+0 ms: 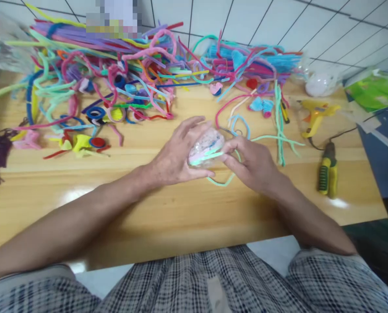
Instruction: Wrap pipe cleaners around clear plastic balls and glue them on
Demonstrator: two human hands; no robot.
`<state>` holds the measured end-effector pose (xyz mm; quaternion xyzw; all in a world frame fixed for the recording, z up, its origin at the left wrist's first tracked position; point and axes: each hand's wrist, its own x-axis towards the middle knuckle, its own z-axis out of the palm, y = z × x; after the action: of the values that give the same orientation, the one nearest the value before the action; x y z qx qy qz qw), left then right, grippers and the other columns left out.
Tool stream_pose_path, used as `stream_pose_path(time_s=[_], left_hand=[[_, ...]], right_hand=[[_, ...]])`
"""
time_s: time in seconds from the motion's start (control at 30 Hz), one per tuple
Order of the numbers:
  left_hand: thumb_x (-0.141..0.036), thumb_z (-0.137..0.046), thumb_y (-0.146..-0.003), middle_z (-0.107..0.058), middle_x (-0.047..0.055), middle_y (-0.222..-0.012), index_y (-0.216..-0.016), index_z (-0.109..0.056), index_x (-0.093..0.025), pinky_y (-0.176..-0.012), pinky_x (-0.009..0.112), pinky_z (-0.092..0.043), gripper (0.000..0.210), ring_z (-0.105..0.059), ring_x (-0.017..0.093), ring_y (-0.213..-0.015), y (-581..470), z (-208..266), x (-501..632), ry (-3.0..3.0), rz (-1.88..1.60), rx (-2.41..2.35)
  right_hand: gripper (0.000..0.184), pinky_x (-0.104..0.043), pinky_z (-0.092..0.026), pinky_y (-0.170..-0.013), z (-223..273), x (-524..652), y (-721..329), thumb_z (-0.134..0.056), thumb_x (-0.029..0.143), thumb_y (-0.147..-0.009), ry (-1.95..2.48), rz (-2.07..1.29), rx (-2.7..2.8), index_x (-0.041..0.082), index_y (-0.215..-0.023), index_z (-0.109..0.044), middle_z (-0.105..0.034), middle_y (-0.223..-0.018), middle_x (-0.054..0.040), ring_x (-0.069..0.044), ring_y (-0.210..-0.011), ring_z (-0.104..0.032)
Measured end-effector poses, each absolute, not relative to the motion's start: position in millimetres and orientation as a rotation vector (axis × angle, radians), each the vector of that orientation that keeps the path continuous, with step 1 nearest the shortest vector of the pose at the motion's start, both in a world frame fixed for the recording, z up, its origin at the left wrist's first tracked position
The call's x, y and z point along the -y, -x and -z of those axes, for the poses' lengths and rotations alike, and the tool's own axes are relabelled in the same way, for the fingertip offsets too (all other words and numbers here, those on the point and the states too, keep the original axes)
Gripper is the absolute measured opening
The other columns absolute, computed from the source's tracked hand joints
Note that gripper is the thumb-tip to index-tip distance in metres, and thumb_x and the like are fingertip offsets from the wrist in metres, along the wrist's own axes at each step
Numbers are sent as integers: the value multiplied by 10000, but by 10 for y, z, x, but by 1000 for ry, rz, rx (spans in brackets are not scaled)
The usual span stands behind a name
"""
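Observation:
My left hand (184, 152) is wrapped round the side of a clear, rounded plastic ball (210, 141), held above the table. Across the ball's near side lies a mint-green pipe cleaner (209, 157). The thumb and fingers of my right hand (248, 163) pinch this pipe cleaner at the ball's right edge. A loop of mint-green pipe cleaner (222, 184) hangs below, between both hands. Whether it is the same piece I cannot tell. The ball's contents are blurred by glare.
Bundled and loose pipe cleaners (92, 43) crowd the table's back. A yellow glue gun (316, 115) and yellow-black pliers (327, 171) lie at right. Another clear ball (321, 82) stands behind the glue gun. Finished-looking yellow pieces (81, 142) are at left, on the wooden table (181, 221).

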<state>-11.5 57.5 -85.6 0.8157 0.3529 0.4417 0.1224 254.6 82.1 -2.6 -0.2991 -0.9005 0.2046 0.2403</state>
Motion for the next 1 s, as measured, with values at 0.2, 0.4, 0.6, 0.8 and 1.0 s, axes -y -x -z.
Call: stream_pose_path(time_s=[0.2, 0.4, 0.6, 0.8, 1.0], left_hand=[[-707, -873, -981, -558, 190, -1700, -1762, -363, -367, -1305, 662, -545, 993, -582, 435, -1613, 157, 861, -596, -2384, -1194, -1080], [-785, -773, -1017, -568, 192, -1657, -1706, -418, -324, -1263, 616, -578, 902, -627, 422, -1549, 16, 894, -466, -2375, -1284, -1311], [-852, -738, -1008, -585, 173, -1678, -1689, -497, -335, -1272, 687, -569, 889, -614, 442, -1553, 2, 899, -509, -2294, -1367, -1364], [-836, -779, -991, -593, 149, -1694, -1690, -422, -343, -1382, 722, -474, 926, -544, 432, -1638, 182, 875, -625, -2096, -1425, -1395], [-839, -668, -1069, -550, 147, -1739, -1713, -336, -364, -1328, 626, -554, 866, -621, 357, -1581, 233, 917, -653, -1937, -1458, -1411]], right_hand=[[357, -328, -403, -658, 38, -636, -2367, -663, 228, -1130, 579, -536, 2515, 267, -809, -511, -586, -684, 58, -154, -649, -535], [423, -331, -433, -660, 173, -493, -2194, -632, 38, -999, 338, -438, 2315, 284, -730, -417, -488, -621, 78, -155, -608, -446], [407, -352, -422, -610, 258, -261, -2136, -655, 67, -992, 239, -536, 2254, 285, -710, -459, -480, -615, 78, -150, -571, -430], [462, -342, -371, -594, 158, -114, -2152, -658, 166, -1073, 245, -653, 2279, 262, -666, -462, -480, -589, 82, -122, -543, -394], [417, -282, -361, -582, -390, -721, -2500, -590, 383, -1141, 949, -1351, 2414, 234, -758, -665, -597, -630, 62, -109, -568, -506]])
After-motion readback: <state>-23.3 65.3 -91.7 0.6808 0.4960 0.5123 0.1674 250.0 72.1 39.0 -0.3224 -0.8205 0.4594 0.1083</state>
